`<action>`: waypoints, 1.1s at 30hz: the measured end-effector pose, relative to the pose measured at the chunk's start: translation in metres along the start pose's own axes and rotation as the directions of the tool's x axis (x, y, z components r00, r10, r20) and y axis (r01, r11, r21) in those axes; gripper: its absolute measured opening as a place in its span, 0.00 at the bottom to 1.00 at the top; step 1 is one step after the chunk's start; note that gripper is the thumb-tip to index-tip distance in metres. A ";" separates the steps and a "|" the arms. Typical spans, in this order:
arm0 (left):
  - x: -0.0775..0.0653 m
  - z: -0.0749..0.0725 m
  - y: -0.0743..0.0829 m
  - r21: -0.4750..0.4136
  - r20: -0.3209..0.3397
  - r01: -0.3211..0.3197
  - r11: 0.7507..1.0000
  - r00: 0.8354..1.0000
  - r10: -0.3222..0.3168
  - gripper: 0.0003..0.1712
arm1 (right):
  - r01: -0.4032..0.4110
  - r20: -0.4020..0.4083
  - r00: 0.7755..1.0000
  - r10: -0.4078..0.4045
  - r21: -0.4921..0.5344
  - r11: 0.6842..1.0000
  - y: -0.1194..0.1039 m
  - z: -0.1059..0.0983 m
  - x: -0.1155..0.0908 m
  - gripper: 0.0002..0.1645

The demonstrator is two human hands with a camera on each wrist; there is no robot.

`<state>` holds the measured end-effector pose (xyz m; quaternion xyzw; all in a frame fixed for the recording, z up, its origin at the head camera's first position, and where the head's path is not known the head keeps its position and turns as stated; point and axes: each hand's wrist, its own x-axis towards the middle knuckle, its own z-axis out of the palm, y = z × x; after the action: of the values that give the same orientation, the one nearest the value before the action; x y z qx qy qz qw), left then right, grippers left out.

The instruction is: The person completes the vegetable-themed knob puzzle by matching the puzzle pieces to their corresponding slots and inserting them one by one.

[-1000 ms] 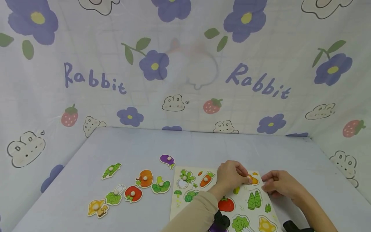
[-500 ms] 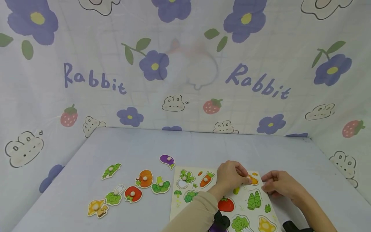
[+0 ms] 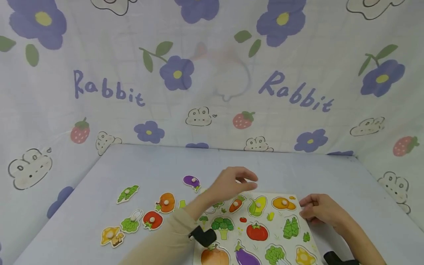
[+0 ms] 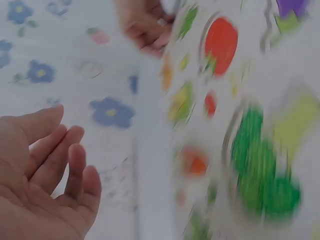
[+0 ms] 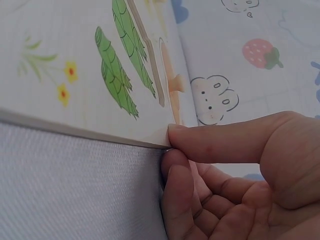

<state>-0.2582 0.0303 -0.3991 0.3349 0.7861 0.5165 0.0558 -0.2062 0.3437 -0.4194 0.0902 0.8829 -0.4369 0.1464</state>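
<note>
My right hand [image 3: 319, 209] pinches the right edge of a wooden vegetable puzzle board [image 3: 228, 233] near its far corner; in the right wrist view the thumb [image 5: 215, 142] lies on top and a finger curls below. My left hand [image 3: 233, 180] is raised over the board's far left part, fingers loosely bent and holding nothing. Knobbed potato [image 3: 289, 206], corn [image 3: 262, 201] and carrot [image 3: 233, 208] pieces sit in the far row; a turnip piece [image 3: 216, 207] there is partly behind the left wrist. Nearer recesses show printed broccoli, tomato, asparagus and eggplant.
Loose knobbed pieces lie left of the board: eggplant [image 3: 189, 180], pumpkin [image 3: 169, 204], tomato [image 3: 157, 222], cabbage [image 3: 127, 225], mushroom [image 3: 107, 240] and a green one [image 3: 131, 190]. A broccoli piece [image 3: 182, 203] is mostly hidden by the left sleeve. A printed curtain [image 3: 218, 73] stands behind.
My left hand has let go of the potato piece, leaving it in the board, and moved up and left. The right hand keeps its place at the board's edge.
</note>
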 end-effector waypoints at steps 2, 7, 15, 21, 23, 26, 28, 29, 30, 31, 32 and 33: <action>-0.016 -0.029 0.001 0.012 -0.012 -0.016 1.000 1.000 0.016 0.12 | -0.001 0.003 1.000 0.001 -0.005 1.000 -0.001 0.000 -0.001 0.24; -0.064 -0.087 -0.005 0.061 -0.041 0.025 0.998 0.999 -0.022 0.11 | -0.010 0.006 1.000 0.010 -0.001 1.000 -0.001 0.001 -0.002 0.23; -0.114 -0.129 -0.035 0.104 0.059 0.151 0.983 0.986 -0.157 0.11 | -0.001 0.013 1.000 0.001 0.003 1.000 -0.001 0.000 -0.001 0.24; -0.116 -0.130 -0.055 0.066 0.202 0.195 0.979 0.958 -0.205 0.10 | 0.006 0.014 1.000 -0.007 0.004 1.000 0.001 0.000 -0.002 0.23; -0.115 -0.129 -0.060 0.079 0.228 0.199 0.977 0.950 -0.212 0.10 | 0.001 0.012 1.000 -0.001 0.007 1.000 0.001 0.000 -0.002 0.24; -0.114 -0.128 -0.066 0.099 0.246 0.195 0.976 0.945 -0.214 0.11 | 0.001 0.014 1.000 -0.002 0.004 1.000 0.001 0.000 -0.002 0.24; -0.115 -0.128 -0.068 0.098 0.252 0.195 0.976 0.944 -0.214 0.12 | -0.002 0.012 1.000 0.002 0.004 1.000 0.001 0.000 -0.002 0.25; -0.115 -0.128 -0.069 0.095 0.253 0.194 0.976 0.944 -0.212 0.12 | 0.000 0.014 1.000 0.000 0.003 1.000 0.001 -0.001 -0.001 0.25; -0.116 -0.127 -0.070 0.093 0.252 0.193 0.977 0.945 -0.210 0.12 | 0.005 0.018 1.000 -0.005 0.002 1.000 0.001 -0.001 -0.001 0.25; -0.116 -0.127 -0.071 0.087 0.249 0.192 0.978 0.946 -0.208 0.12 | 0.005 0.020 1.000 -0.005 0.002 1.000 0.001 -0.001 -0.001 0.25; -0.117 -0.127 -0.071 0.085 0.246 0.190 0.978 0.947 -0.205 0.11 | 0.006 0.021 1.000 -0.006 0.002 1.000 0.001 -0.001 -0.001 0.25; -0.117 -0.126 -0.071 0.085 0.242 0.187 0.979 0.949 -0.202 0.11 | 0.007 0.022 1.000 -0.007 0.004 1.000 0.000 -0.001 0.000 0.25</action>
<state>-0.2563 -0.1534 -0.4318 0.3198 0.8173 0.4382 0.1946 -0.2060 0.3446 -0.4188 0.0828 0.8808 -0.4400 0.1544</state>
